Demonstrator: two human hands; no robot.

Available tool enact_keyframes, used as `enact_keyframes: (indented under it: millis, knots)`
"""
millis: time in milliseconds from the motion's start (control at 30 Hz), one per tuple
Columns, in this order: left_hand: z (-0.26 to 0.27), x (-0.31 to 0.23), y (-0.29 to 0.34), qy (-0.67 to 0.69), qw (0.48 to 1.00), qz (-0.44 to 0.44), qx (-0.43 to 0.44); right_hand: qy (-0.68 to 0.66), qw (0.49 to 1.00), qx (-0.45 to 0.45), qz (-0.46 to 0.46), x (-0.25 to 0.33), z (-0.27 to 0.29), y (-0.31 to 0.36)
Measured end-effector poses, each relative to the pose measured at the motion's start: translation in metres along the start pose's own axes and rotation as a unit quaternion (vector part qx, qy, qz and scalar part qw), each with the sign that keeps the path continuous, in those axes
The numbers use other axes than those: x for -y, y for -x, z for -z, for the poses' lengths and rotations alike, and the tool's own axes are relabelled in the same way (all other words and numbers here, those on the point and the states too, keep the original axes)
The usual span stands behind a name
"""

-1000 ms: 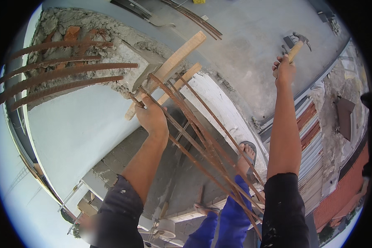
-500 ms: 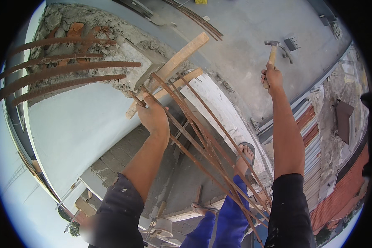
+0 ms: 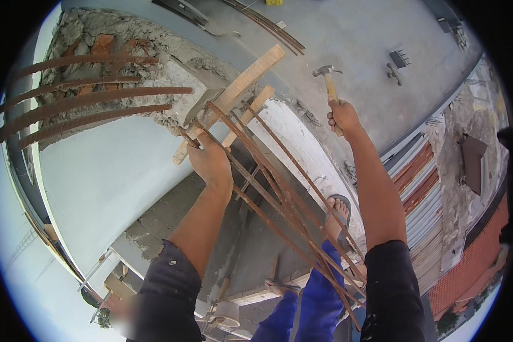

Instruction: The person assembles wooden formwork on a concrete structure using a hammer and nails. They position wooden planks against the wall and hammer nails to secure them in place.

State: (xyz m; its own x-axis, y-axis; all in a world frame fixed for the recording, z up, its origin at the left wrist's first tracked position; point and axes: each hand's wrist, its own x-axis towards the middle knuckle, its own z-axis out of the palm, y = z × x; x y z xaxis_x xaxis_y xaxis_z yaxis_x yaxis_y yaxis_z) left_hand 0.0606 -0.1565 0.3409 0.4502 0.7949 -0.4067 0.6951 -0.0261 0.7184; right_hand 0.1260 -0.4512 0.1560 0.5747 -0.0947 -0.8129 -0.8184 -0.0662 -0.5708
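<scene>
My right hand (image 3: pixel 344 117) is closed round the wooden handle of a claw hammer (image 3: pixel 326 70), raised over the grey floor to the right of the wooden strips. My left hand (image 3: pixel 212 162) is closed on a rusty rebar (image 3: pixel 188 137) beside the broken corner of the concrete. A long wooden strip (image 3: pixel 251 77) slants up past the corner from behind this hand. A shorter wooden strip (image 3: pixel 259 104) lies behind the rusty rods and leans the same way. Several rusty rods (image 3: pixel 290 210) run from near my left hand down toward my right sleeve, crossing one another.
Thick rebars (image 3: pixel 97 101) jut leftward from rough broken concrete (image 3: pixel 154 40). My foot in a sandal (image 3: pixel 340 212) stands by a white ledge (image 3: pixel 293 134); the other sandal (image 3: pixel 280 287) is lower down. Loose rods (image 3: pixel 268 27) and a small dark metal piece (image 3: pixel 399 58) lie on the floor.
My right hand has swung the hammer leftward, closer to the wooden strips. The shorter strip has tipped to a steeper slant. My left hand has stayed almost in place.
</scene>
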Motion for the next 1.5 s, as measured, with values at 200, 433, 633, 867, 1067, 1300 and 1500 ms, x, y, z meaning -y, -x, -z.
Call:
enact_keyframes:
  millis: [200,433,633,867,1067,1300,1500]
  knots:
    - [0.000,0.002,0.001,-0.002,1.000,-0.003,0.004,-0.163,0.982,-0.087,0.029,0.027,-0.007,-0.032]
    - [0.001,-0.003,0.001,-0.017,1.000,0.015,0.010,-0.123,0.992,0.029,-0.022,-0.024,-0.152,-0.071]
    - [0.002,0.003,-0.002,0.006,0.999,0.034,0.019,-0.068,0.996,0.041,0.040,-0.045,-0.172,-0.095]
    - [0.002,0.002,-0.001,0.016,0.999,0.025,0.014,0.024,0.992,0.032,0.124,-0.058,-0.180,-0.092]
    - [0.002,0.004,-0.004,0.009,1.000,0.024,0.009,0.144,0.982,-0.038,0.119,-0.045,-0.177,-0.085]
    - [0.004,0.002,-0.003,0.010,0.999,0.035,0.025,0.068,0.991,0.063,0.092,-0.055,-0.175,-0.085]
    - [0.004,0.001,-0.001,0.000,0.999,0.042,0.025,0.096,0.994,0.007,0.059,-0.042,-0.183,-0.077]
